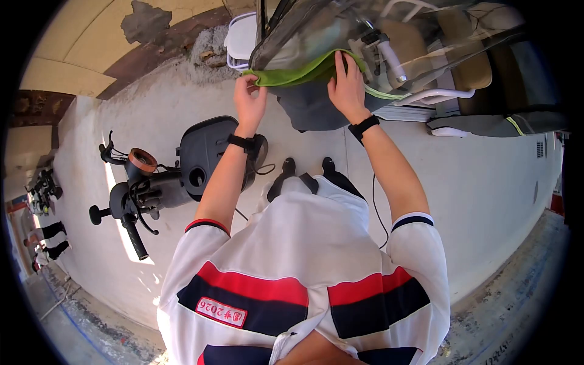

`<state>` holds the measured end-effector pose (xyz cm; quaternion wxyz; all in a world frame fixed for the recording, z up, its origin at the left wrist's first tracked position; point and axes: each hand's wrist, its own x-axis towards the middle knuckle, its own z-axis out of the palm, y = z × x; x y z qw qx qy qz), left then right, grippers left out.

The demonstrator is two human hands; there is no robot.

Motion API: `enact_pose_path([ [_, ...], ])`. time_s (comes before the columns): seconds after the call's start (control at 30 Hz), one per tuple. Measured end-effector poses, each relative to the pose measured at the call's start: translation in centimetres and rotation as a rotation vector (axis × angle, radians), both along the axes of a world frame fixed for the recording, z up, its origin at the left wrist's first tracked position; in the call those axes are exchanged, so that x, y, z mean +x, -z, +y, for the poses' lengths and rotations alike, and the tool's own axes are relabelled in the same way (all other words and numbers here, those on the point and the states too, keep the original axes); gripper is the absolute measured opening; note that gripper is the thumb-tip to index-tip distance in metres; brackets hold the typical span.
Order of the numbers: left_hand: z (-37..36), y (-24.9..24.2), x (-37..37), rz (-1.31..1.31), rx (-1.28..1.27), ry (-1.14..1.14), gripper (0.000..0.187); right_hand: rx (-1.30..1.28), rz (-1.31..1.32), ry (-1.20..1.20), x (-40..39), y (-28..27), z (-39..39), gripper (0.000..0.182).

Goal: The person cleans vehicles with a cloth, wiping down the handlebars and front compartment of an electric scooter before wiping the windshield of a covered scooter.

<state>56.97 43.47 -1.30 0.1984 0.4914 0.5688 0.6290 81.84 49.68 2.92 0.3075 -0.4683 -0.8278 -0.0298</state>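
Observation:
A green cloth (292,74) stretches between my two hands along the front edge of a vehicle's clear cover (304,42). At its left end, my left hand (249,100) pinches the cloth between thumb and fingers. My right hand (347,88) lies on the cloth's right part, its fingers pressed against it and its thumb partly hidden. Dark grey fabric (313,106) hangs below the green cloth. Behind the clear cover, a handlebar grip (392,61) shows to the right of my right hand.
To the left, close to my left forearm, stands a black scooter (207,152) with handlebars. A white stool (242,36) is beyond my left hand. Thin cables hang near both my arms. At the far left, people (48,240) are near other scooters.

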Motion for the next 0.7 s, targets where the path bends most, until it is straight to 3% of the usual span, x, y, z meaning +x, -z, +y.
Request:
enact_pose_path([
  [0.07, 0.3, -0.3, 0.7, 0.031, 0.001, 0.004, 0.019, 0.014, 0.03, 0.053, 0.6, -1.4, 0.4, 0.075],
  [0.43, 4.8, -7.3, 9.2, 0.079, 0.084, -0.041, 0.013, 0.294, 0.207, 0.181, 7.3, -9.6, 2.7, 0.072],
  [0.7, 7.1, -12.8, 14.8, 0.067, 0.228, 0.114, 0.018, 0.429, 0.308, 0.206, 13.6, -13.4, 5.4, 0.074],
])
